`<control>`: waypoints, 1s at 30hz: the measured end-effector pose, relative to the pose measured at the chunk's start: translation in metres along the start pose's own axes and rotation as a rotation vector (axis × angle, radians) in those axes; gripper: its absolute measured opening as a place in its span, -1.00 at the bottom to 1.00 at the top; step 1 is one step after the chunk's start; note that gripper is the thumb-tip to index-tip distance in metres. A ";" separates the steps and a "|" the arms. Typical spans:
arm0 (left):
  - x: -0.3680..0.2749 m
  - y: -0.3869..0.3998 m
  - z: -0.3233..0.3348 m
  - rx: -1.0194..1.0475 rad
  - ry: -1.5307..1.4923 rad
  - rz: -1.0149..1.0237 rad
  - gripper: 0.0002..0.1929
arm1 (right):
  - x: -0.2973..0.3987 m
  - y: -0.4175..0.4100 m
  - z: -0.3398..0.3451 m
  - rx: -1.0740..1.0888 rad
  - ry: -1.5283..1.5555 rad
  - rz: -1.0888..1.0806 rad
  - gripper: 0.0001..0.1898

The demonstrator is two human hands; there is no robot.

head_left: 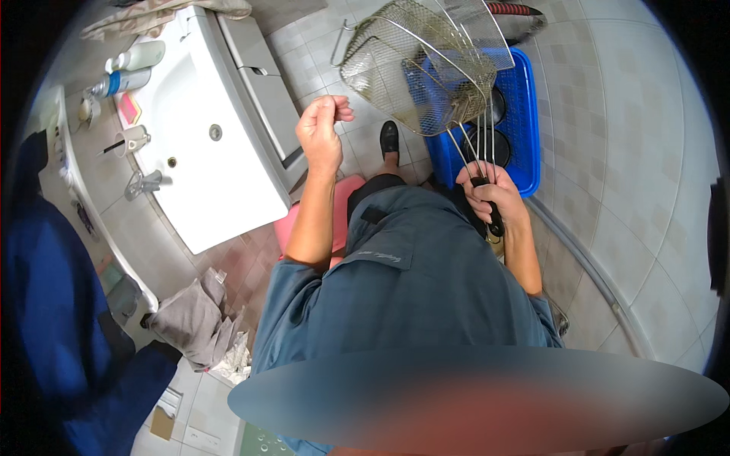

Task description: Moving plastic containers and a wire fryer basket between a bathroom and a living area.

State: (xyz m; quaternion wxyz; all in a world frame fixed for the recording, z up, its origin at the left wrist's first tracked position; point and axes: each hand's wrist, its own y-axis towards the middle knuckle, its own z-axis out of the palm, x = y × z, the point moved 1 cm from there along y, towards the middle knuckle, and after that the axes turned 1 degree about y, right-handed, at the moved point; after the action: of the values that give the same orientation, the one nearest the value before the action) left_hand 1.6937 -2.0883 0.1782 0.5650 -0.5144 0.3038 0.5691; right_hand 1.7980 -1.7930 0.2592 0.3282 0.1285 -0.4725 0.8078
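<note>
My right hand (495, 194) is closed on the black handle and wire shafts of wire-mesh frying baskets (419, 68). The round-edged basket reaches up and left from the hand, and a finer, straight-edged mesh basket (476, 28) overlaps it at the top. Under the baskets stands a blue plastic basket (533, 125) with round black items (493, 147) inside. My left hand (323, 128) is raised between the washbasin and the mesh baskets; its fingers are curled inward, and nothing shows in them.
On the left is a white washbasin (199, 171) with bottles (128, 81), a sponge (130, 108), a cup (132, 141) and a faucet (145, 183). A pink stool (348, 191) is beside my legs. A grey pipe (587, 268) runs along the right wall; dark blue clothing (51, 296) hangs far left.
</note>
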 end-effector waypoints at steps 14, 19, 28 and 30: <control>0.009 -0.024 0.014 0.092 0.007 0.044 -0.84 | 0.000 -0.006 0.005 0.135 -0.047 -0.028 -0.66; 0.010 -0.033 0.019 0.181 -0.010 -0.116 -0.84 | 0.001 -0.008 0.008 0.146 -0.188 -0.009 -0.65; 0.015 -0.034 0.011 0.173 -0.063 -0.067 -0.85 | 0.009 -0.006 0.013 0.153 -0.467 -0.005 -0.66; 0.015 -0.034 0.012 0.171 -0.049 -0.061 -0.87 | 0.008 -0.004 0.010 0.147 -0.493 -0.006 -0.67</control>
State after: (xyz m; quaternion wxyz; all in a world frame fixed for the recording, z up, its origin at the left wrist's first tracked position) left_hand 1.7260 -2.0664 0.1758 0.6312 -0.4594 0.3213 0.5359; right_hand 1.7933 -1.7967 0.2715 0.1952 0.3463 -0.4776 0.7835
